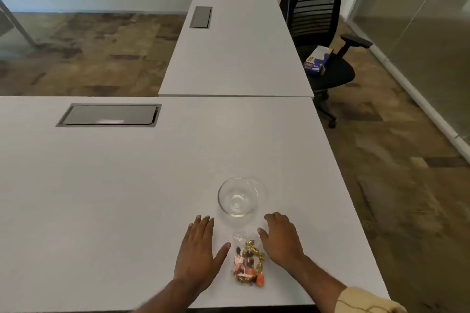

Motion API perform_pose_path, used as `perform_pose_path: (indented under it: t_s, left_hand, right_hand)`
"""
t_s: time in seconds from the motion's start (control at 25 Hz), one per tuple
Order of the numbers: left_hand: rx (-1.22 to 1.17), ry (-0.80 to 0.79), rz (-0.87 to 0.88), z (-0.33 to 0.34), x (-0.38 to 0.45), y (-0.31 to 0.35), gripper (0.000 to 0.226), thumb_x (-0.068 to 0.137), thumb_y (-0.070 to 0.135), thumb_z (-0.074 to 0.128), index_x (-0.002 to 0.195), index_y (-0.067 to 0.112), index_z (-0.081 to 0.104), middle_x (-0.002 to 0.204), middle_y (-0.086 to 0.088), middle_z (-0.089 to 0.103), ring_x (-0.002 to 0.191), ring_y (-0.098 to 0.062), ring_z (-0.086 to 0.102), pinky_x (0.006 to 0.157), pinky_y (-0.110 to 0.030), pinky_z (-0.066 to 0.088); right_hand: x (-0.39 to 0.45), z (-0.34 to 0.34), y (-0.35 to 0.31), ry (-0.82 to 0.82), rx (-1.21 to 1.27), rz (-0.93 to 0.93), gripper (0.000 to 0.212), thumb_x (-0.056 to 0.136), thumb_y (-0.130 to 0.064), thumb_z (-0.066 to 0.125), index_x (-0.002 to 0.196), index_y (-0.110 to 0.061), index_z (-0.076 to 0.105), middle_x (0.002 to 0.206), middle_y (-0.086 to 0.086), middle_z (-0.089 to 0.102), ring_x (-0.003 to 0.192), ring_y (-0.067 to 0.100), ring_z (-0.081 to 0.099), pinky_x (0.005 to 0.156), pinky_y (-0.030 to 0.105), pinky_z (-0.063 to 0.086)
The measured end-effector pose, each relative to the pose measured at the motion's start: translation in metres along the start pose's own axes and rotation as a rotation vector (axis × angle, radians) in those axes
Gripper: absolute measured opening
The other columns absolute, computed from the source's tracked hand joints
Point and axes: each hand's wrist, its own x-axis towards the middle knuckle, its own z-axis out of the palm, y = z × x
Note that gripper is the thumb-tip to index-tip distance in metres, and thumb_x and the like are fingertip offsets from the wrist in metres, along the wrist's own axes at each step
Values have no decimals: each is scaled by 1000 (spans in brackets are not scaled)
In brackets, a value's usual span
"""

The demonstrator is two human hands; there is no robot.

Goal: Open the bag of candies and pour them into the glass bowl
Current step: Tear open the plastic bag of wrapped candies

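Note:
A clear plastic bag of candies [248, 263], with gold and orange wrappers inside, lies flat on the white table [101, 198] near its front edge. Just beyond the bag stands an empty glass bowl [238, 197]. My left hand [199, 251] rests palm down on the table to the left of the bag, fingers spread, thumb close to the bag. My right hand [281, 239] lies on the right side of the bag, fingers apart, thumb at the bag's upper corner. Neither hand holds anything.
A dark cable hatch [109, 115] is set into the table at the back left. A second white table [236, 40] adjoins behind. A black office chair [320, 33] with a small box [316, 61] on its seat stands at the right, near a glass wall.

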Motion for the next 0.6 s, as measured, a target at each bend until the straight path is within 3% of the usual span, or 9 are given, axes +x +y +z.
perform_pose_path:
  t_s: [0.16, 0.32, 0.44, 0.6]
  left_hand:
    - [-96, 42, -56, 3, -7, 5, 77, 93, 68, 33, 155, 22, 31, 164, 7, 30, 155, -14, 14, 126, -32, 12]
    - [-176, 56, -97, 0, -10, 13, 68, 93, 64, 41, 149, 25, 39, 158, 8, 39, 152, -13, 25, 124, -34, 23]
    - [-210, 91, -100, -3, -12, 20, 59, 93, 58, 48, 140, 22, 50, 148, 7, 51, 143, -13, 39, 119, -32, 32]
    - [-279, 69, -145, -9, -10, 26, 39, 93, 51, 57, 120, 23, 65, 125, 10, 61, 124, -9, 53, 106, -26, 41]
  right_hand:
    - [2, 9, 3, -117, 125, 88, 31, 94, -26, 54, 123, -14, 58, 125, 5, 65, 116, 26, 58, 99, 35, 45]
    - [0, 15, 4, -171, 157, 121, 31, 91, -28, 58, 119, -16, 63, 120, 5, 67, 113, 26, 60, 96, 33, 47]
    - [0, 14, 5, -177, 191, 127, 16, 86, -19, 59, 92, -18, 73, 106, 4, 70, 102, 25, 63, 89, 35, 52]
    - [2, 0, -3, -215, 413, 128, 8, 81, -12, 67, 72, -14, 67, 94, 7, 72, 89, 22, 67, 80, 36, 56]
